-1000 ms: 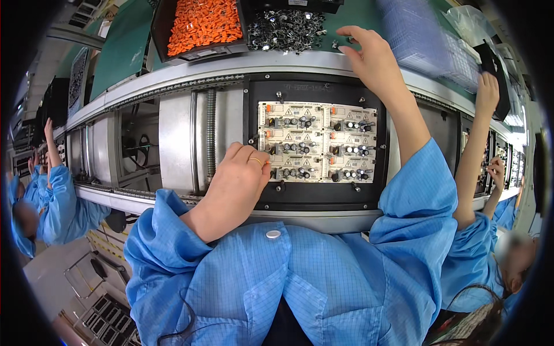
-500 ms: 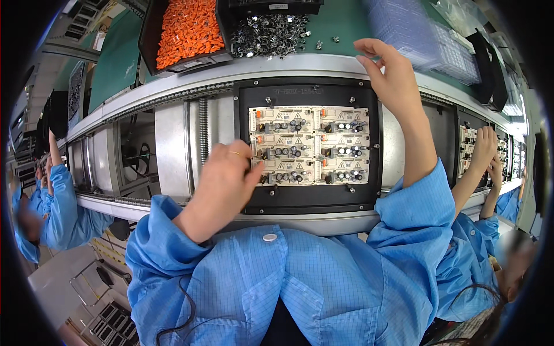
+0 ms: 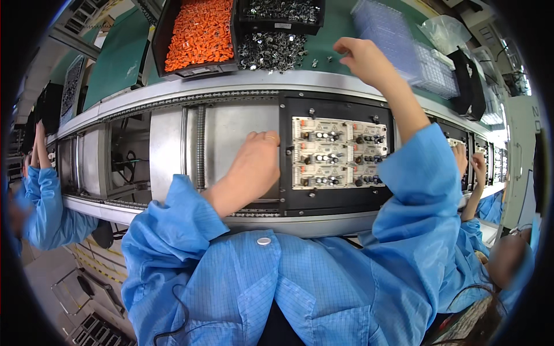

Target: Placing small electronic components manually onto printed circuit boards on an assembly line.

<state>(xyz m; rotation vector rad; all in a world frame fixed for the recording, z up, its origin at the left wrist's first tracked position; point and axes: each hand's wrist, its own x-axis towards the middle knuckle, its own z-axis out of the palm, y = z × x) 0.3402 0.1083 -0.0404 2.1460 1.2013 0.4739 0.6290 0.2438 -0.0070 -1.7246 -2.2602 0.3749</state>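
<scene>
A black carrier frame (image 3: 337, 200) lies on the conveyor and bears a panel of pale circuit boards (image 3: 350, 151) with capacitors and small orange parts. At its left edge is my left hand (image 3: 254, 164), knuckles against the side and fingers curled in. Its fingertips are hidden, so whatever they may hold does not show. My right hand (image 3: 366, 60) reaches across the frame's far right corner, above the green worktop. Its thumb and bent index finger are apart, with nothing visible between them. A few loose small metal parts (image 3: 315, 62) lie just left of those fingers.
Beyond the rail stand a black bin of orange parts (image 3: 199, 37) and a black bin of metal parts (image 3: 280, 10), with a metal heap (image 3: 271, 51) before it. Clear plastic trays (image 3: 386, 37) stand far right. Co-workers' hands (image 3: 478, 168) are at other frames along the line.
The carrier frame has slid right along the conveyor, and my left hand has moved right with it from over the boards to its edge. My right hand has shifted slightly left over the worktop.
</scene>
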